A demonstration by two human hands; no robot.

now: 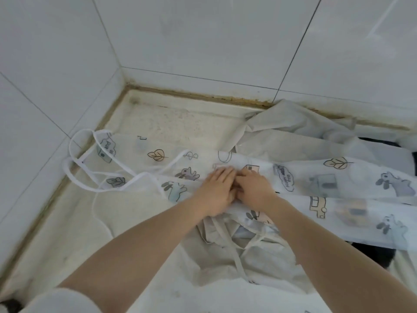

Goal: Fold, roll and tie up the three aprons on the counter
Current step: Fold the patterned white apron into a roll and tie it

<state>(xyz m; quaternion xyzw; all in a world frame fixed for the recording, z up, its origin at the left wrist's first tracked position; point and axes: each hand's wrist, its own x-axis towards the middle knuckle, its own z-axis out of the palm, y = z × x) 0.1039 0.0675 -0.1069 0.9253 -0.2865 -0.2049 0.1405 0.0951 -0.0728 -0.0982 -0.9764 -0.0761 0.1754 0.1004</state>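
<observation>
A white see-through apron printed with rabbits, leaves and cars lies folded lengthwise across the counter. Its white neck loop and straps trail off at the left. My left hand lies on the middle of this apron with its fingers straight. My right hand rests right beside it, fingertips tucked against the left hand; whether they pinch the cloth is hidden. A plain beige apron with loose ties lies crumpled under my forearms. More beige cloth is bunched at the back right.
White tiled walls meet in a corner behind the counter, with a stained seam along the base. Something black shows under the aprons at the right. A white sleeve is at the bottom left.
</observation>
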